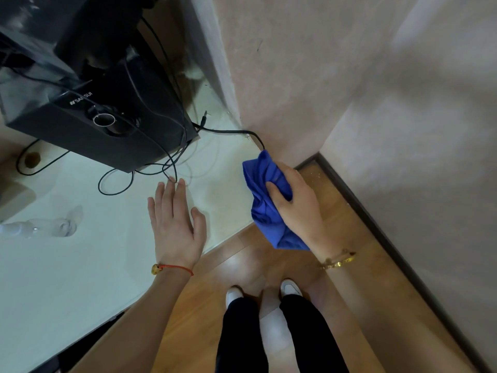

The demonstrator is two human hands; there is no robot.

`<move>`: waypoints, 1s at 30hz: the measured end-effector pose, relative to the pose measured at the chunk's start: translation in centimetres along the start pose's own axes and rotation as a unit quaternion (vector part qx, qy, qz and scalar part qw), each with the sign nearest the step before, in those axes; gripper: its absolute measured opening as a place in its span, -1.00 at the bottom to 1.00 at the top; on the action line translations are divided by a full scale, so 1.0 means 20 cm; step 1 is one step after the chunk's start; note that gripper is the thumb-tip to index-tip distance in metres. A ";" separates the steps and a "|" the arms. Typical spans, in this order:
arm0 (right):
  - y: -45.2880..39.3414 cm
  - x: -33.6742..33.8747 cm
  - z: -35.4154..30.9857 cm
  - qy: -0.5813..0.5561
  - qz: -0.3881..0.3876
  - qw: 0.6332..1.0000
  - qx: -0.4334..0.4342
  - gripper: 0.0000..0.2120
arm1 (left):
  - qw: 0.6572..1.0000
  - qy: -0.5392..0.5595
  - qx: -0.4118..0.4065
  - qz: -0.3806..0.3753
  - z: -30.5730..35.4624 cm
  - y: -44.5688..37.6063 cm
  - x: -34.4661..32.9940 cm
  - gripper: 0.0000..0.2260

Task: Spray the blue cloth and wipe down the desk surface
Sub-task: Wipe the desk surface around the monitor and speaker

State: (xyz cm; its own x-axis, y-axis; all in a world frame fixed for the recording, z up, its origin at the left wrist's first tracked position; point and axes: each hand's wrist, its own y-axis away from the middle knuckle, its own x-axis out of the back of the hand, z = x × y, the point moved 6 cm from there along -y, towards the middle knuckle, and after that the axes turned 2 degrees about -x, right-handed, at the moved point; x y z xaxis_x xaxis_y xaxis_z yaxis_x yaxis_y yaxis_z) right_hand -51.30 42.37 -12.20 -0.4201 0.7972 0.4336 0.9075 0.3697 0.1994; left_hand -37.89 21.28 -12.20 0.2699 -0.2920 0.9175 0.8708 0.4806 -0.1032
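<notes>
At the right-hand corner of the desk (88, 265), where the white surface meets the wall, the right hand (295, 203) grips the bunched blue cloth (265, 205), thumb pressed into its folds and fingers curled round its outer side. The left hand (174, 224) lies flat on the desk, fingers straight and slightly spread, holding nothing.

The likeliest trouble comes from the cables (150, 176). Thin black loops trail out from under the black speaker (107, 122) and one loop ends just at the left fingertips; a thicker lead runs along the back edge to the wall and disappears right behind the top of the cloth. A broad sweep toward the speaker could snag a loop and drag the lead or the loose jack plug (204, 114) — or nudge the speaker itself. A clear spray bottle (40, 227) lies on its side near the left edge of view, and an arm crossing that way could send it rolling off.

The cloth sits at the desk's edge, partly over the wooden floor (269, 265) rather than flat on the surface; whether it touches the edge I cannot tell. It hangs below the right palm toward the wrist, well apart from the left hand.
</notes>
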 end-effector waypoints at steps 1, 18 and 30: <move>0.04 0.00 0.02 -0.014 0.020 1.000 -0.008 -0.65 | 1.000 0.001 -0.001 -0.001 0.00 0.00 0.00 -0.47; 0.54 -0.50 -0.24 -0.147 0.320 0.923 -0.157 -0.35 | 0.938 -0.014 -0.305 -0.164 -0.30 0.04 0.18 -0.48; 0.46 -0.64 -0.18 -0.216 0.405 0.878 -0.135 -0.48 | 0.915 0.037 -0.376 -0.143 -0.41 0.07 0.21 -0.50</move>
State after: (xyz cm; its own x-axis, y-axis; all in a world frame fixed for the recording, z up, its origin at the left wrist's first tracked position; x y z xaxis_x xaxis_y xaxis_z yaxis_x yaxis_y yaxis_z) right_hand -37.52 33.90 -12.68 0.4550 0.8747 0.1666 0.8515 -0.4822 0.2061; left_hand -32.18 13.99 -11.67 -0.0111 -0.3858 0.9225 0.9394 -0.3203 -0.1227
